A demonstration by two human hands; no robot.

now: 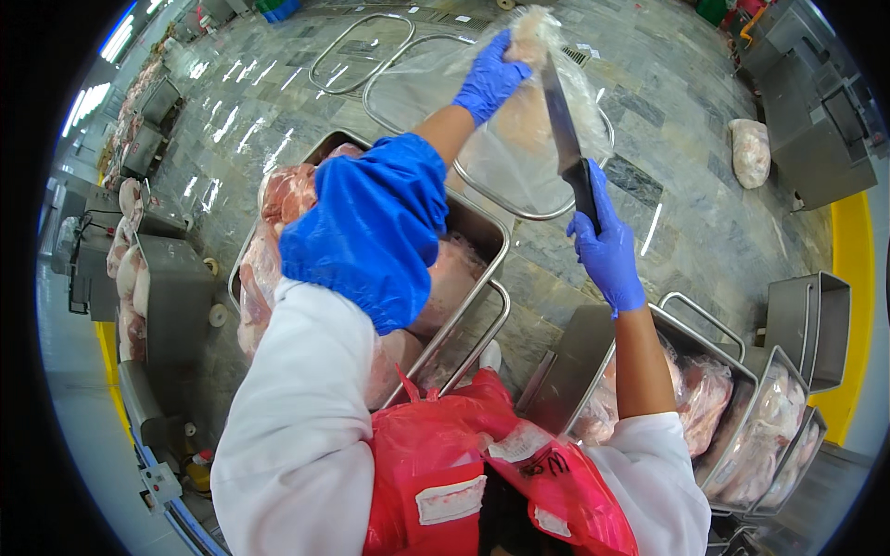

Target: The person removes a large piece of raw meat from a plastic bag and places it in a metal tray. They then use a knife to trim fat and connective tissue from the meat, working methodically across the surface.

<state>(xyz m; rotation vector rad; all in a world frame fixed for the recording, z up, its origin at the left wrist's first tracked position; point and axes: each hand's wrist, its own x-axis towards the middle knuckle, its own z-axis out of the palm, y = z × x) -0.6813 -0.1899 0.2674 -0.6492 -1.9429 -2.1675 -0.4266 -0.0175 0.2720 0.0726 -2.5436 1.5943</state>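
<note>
My left hand [489, 79], in a blue glove, is closed on a clear plastic bag [536, 32] held up ahead of me. Something pale shows through the plastic, though I cannot make out what it is. My right hand [608, 248], gloved too, grips the black handle of a long knife [562, 120]. The blade points up and away, its tip right beside the bag near my left hand. Below the bag, clear plastic sheeting [501, 171] spreads over a cart with a rounded metal rail [528, 216].
A metal bin [501, 243] of large bagged meat pieces stands under my left arm. More bins of wrapped meat [705, 394] are at the right. One wrapped piece [749, 153] lies on the wet tiled floor [640, 102]. Meat-filled carts [171, 287] line the left side.
</note>
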